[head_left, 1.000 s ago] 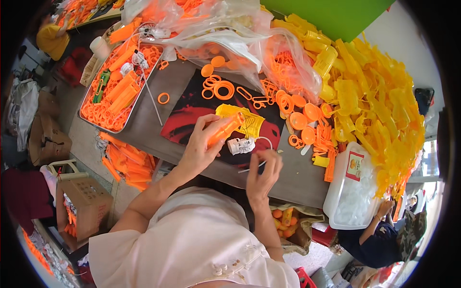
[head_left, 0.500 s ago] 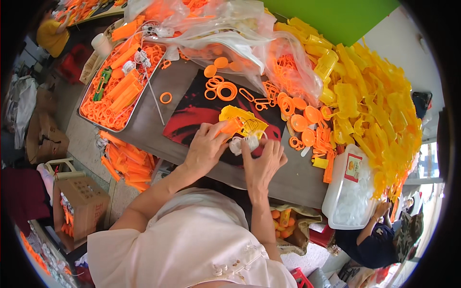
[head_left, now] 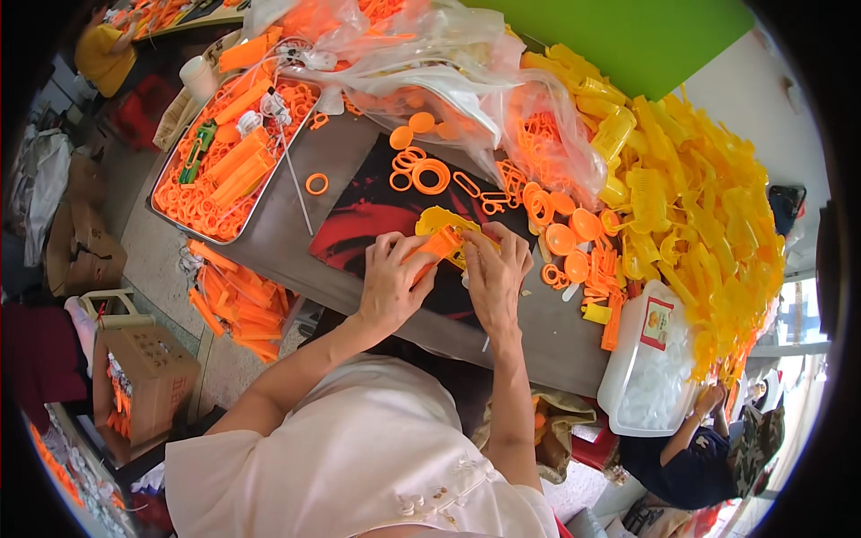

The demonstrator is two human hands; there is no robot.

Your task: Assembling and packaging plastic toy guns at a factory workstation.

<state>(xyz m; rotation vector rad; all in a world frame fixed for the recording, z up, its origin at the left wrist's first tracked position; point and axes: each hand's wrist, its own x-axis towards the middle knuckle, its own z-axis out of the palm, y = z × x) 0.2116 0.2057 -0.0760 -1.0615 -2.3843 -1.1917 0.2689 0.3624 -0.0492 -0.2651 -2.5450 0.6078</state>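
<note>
My left hand point(head_left: 392, 280) is closed around an orange plastic piece point(head_left: 439, 242), a long block-like part, with its far end sticking out between thumb and fingers. My right hand point(head_left: 496, 273) is closed at that end, fingertips pinched together close to the orange piece. What the right fingertips hold is hidden by the hand. Just behind both hands a yellow plastic part point(head_left: 434, 218) lies on the black-and-red mat point(head_left: 345, 224). Orange rings point(head_left: 430, 177) and orange discs point(head_left: 560, 239) lie on the mat and to its right.
A metal tray point(head_left: 235, 240) of orange parts stands at the left, a large heap of yellow plastic parts point(head_left: 691, 206) at the right. Clear plastic bags point(head_left: 421, 67) line the back. A white tub point(head_left: 619, 372) sits at the right edge. A co-worker's arm point(head_left: 686, 435) shows beyond it.
My right hand has moved in to the end of the orange piece. The whitish clear part seen between my hands before is out of sight now. The view has shifted slightly.
</note>
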